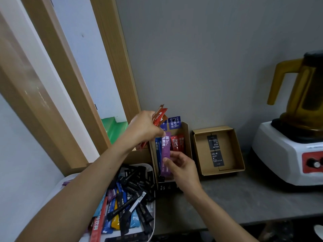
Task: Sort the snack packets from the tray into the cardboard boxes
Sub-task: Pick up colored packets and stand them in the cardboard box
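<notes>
Clutching red packets (160, 116), left hand (143, 129); right hand (184, 169) pinches purple packet (165, 150).

matt brown cardboard boxes (218, 151); glossy foil packets (165, 154); smooth white plastic tray (152, 215); matt grey counter (244, 198).

Left hand (143, 130): raised, fingers curled round red packets (160, 117), which fan out above the grip; bare forearm stretched forward. Right hand (183, 167): lower, thumb and fingers pinching purple packet (165, 148), most of it above the grip; bare forearm angled inward.
</notes>
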